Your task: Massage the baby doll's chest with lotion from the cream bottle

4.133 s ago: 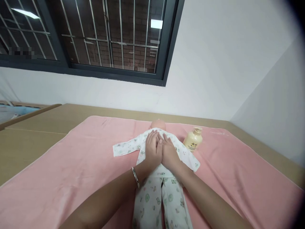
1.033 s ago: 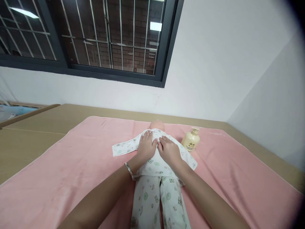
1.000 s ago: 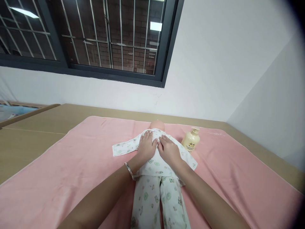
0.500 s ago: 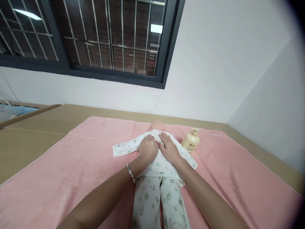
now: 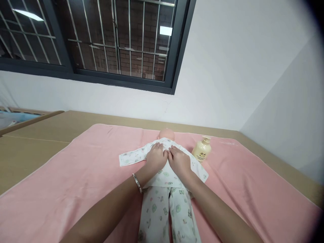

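Note:
A doll lies on the pink mat in a white printed pajama top (image 5: pixel 165 179) and matching pajama pants (image 5: pixel 155 211). Only the rounded bald head (image 5: pixel 166 134) shows at the far end, with no face visible. My left hand (image 5: pixel 157 158), below a silver bracelet (image 5: pixel 137 182), rests on the upper part of the top with fingers curled and closed on the cloth. Beside it, thumbs nearly touching, my right hand (image 5: pixel 179 162) is also closed on the cloth, fingers bent. My hands partly hide the doll's upper body. One sleeve (image 5: pixel 131 158) stretches out to the left.
A pale yellow pump bottle (image 5: pixel 201 149) stands on the pink mat (image 5: pixel 83 175), right of the doll's shoulder. The mat covers a wooden surface (image 5: pixel 37 133) against a white wall. Above is a dark-framed window (image 5: pixel 121 81) with metal bars.
My right hand's fingers, flatter and more spread before, have bent and drawn together on the cloth. My left hand stays in nearly the same place. The bottle and doll have not moved.

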`<state>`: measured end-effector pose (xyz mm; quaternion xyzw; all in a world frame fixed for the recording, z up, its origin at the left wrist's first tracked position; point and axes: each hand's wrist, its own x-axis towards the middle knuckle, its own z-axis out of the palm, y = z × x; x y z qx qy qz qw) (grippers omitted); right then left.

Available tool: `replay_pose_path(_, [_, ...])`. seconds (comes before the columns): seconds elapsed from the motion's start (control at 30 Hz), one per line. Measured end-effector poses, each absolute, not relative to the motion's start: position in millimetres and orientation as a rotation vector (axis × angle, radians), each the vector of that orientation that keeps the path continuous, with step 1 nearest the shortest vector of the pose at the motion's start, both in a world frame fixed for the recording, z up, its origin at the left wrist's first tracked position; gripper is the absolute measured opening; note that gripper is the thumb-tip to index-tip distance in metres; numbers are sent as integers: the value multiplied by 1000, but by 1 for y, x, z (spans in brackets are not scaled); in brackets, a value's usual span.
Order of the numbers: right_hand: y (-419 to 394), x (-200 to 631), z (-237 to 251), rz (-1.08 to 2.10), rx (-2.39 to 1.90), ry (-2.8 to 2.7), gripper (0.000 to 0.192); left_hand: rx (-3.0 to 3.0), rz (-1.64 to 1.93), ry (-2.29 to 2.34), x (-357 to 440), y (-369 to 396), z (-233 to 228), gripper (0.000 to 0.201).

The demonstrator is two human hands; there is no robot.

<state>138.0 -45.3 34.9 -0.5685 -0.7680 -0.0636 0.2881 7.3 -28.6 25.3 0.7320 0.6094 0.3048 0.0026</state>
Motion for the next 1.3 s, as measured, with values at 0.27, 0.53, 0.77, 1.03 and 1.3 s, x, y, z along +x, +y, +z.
replay_pose_path(0.27, [-52,128,29,-174,-1555,-2060,37,2321,1093,1837,-2,-24,26,33])
replay_pose_path(0.53, [-40,133,33,0,-1580,-1971,38,2336,940,2027,7,-36,32,32])
replay_pose_path(0.77, [-27,131,35,57,-1486,-2017,38,2350,800,2124,6,-38,32,36])
replay_pose_path(1.03, [-22,130,35,-19,-1462,-2077,35,2381,983,2102,3,-28,18,34])
replay_pose_path(1.3, [-15,142,18,42,-1369,-2111,47,2437,1156,1990,0,-15,3,40])
